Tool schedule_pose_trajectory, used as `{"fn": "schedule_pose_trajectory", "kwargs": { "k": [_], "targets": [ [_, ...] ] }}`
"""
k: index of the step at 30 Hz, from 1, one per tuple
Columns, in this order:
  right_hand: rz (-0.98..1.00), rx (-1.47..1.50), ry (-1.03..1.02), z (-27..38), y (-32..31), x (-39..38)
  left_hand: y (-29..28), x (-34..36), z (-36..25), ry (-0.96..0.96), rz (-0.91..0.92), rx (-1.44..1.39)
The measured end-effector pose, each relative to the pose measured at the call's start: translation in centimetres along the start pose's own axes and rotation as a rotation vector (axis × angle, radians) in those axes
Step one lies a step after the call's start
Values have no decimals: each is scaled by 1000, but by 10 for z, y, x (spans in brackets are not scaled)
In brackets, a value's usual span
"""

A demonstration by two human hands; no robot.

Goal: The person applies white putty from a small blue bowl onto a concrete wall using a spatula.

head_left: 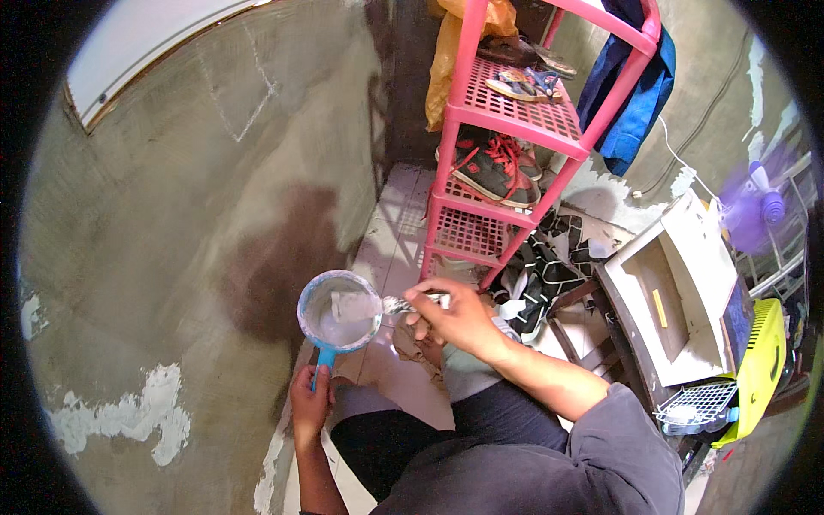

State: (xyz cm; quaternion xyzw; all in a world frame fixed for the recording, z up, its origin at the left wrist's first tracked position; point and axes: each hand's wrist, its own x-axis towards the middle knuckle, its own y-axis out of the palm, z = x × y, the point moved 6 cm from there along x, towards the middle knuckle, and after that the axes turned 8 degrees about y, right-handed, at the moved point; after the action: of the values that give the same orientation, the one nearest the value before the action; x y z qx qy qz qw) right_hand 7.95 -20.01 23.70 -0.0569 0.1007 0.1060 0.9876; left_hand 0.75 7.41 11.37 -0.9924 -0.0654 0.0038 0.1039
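Observation:
My left hand [309, 400] is wrapped round the handle of a blue dipper [324, 354] and holds it upright near the wall. Pale grey-white wet paste [335, 331] lies in the bowl, and smears coat its rim. From the right, my right hand [448, 316] grips the pale, smeared handle of a putty knife [354, 306]. Its flat, coated blade is inside the dipper, over the paste. Whether the blade touches the bottom is hidden.
Bare cement wall [172, 232] with white patches [163, 416] rises at the left. A pink shelf rack [455, 154] holding shoes [498, 176] stands ahead. To the right are a white drawer-like box [674, 300], a yellow-green crate [760, 369] and a spinning purple fan [764, 202].

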Motion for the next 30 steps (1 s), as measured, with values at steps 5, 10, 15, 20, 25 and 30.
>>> {"fn": "schedule_pose_trajectory", "kwargs": {
  "k": [5, 10, 15, 20, 25, 30],
  "targets": [
    [108, -336, -132, 3, 21, 31, 13, -3, 3, -72, -34, -165],
    [96, -632, -327, 11, 33, 41, 11, -7, 2, -93, -47, -80],
    [15, -629, -278, 10, 3, 42, 18, -2, 13, -95, -27, -46],
    [-770, -155, -520, 6, -129, 32, 26, 9, 29, -101, -19, -87],
    [-1386, -451, -454, -22, -228, 22, 35, 15, 41, -132, -15, -95],
    [-1070, -242, -449, -69, -236, 68, 38, 14, 42, -137, -3, -121]
  ]
}}
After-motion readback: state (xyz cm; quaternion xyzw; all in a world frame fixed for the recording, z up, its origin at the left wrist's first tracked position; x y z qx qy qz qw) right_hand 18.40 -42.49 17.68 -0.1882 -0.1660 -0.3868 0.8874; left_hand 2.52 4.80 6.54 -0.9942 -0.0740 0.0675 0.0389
